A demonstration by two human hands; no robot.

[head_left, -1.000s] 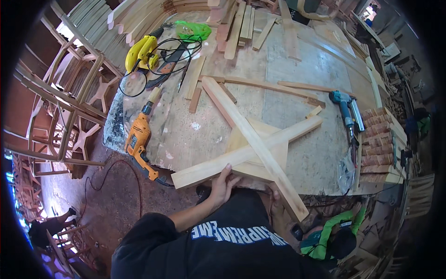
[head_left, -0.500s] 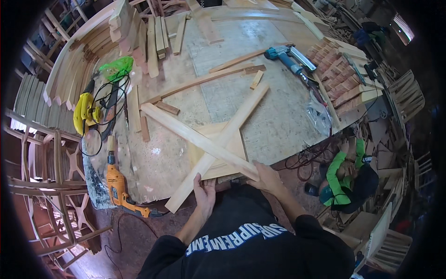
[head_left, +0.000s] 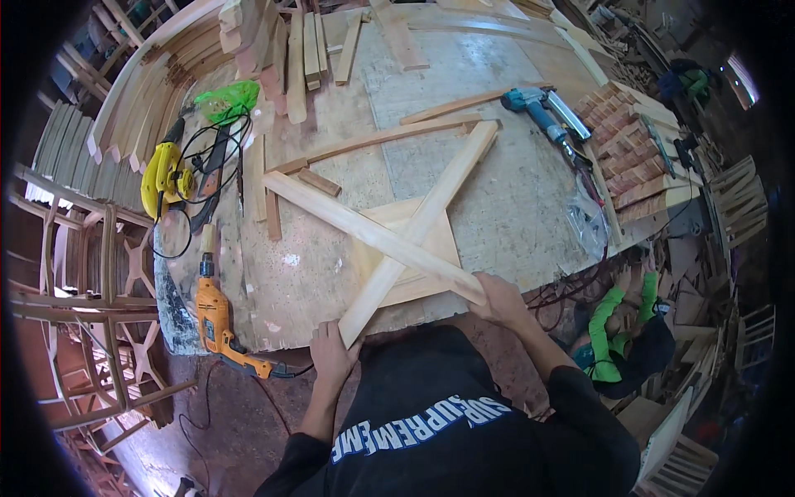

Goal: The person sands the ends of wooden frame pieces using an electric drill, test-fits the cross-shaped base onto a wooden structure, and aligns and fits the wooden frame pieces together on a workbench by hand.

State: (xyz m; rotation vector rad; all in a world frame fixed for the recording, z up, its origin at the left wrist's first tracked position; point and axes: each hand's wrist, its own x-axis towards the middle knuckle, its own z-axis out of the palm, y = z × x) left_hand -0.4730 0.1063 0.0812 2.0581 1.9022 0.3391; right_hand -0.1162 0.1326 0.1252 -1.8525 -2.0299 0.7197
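Counting from my end: one drill (head_left: 214, 319), one yellow blower (head_left: 157, 182), one nailer (head_left: 542, 120), one green bag (head_left: 228, 101), and two bars crossed into one X (head_left: 406, 251) over one board (head_left: 416, 287). The X sits right between my two hands, arms pointing away. My right hand (head_left: 499, 300) is gripping its near-right end; left hand (head_left: 331, 354) touches the near-left end, can't tell if it's clamped.

The 2 crossed boards (head_left: 406, 251) block the middle, leaving tabletop (head_left: 513, 203) open toward the nail gun (head_left: 542, 118).
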